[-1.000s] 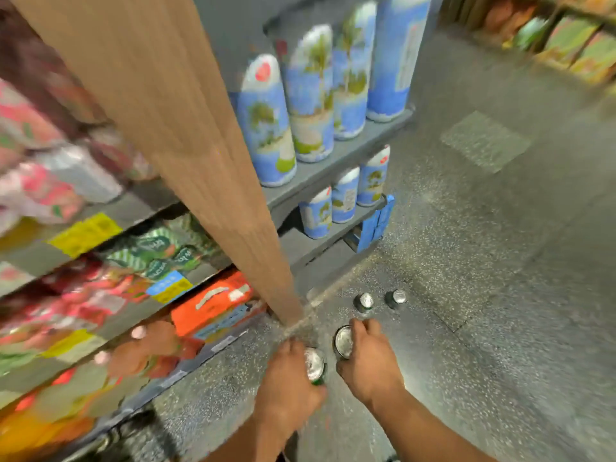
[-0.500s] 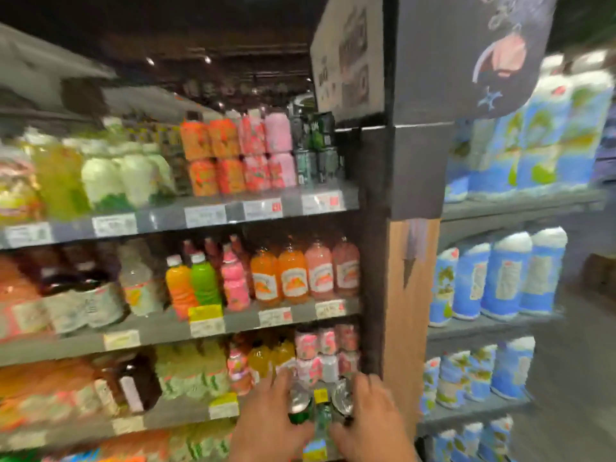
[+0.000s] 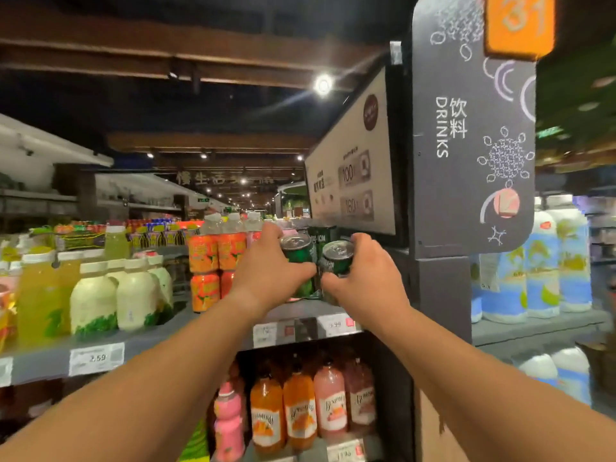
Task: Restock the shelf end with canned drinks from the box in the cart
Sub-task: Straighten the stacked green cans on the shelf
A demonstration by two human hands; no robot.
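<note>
Two green cans (image 3: 301, 258) in hand, above shelf edge (image 3: 300, 316).

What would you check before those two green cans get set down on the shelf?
1. Left hand grips its green can: ok.
2. Right hand grips the other green can: ok.
3. Both cans upright, tops up: ok.
4. Cans at the level of the top shelf, beside the stacked orange cans: ok.
5. Free spot on the shelf under the cans: cannot tell, the hands hide it.
6. Dark green cans already behind, same kind: cannot tell, blurred.
</note>
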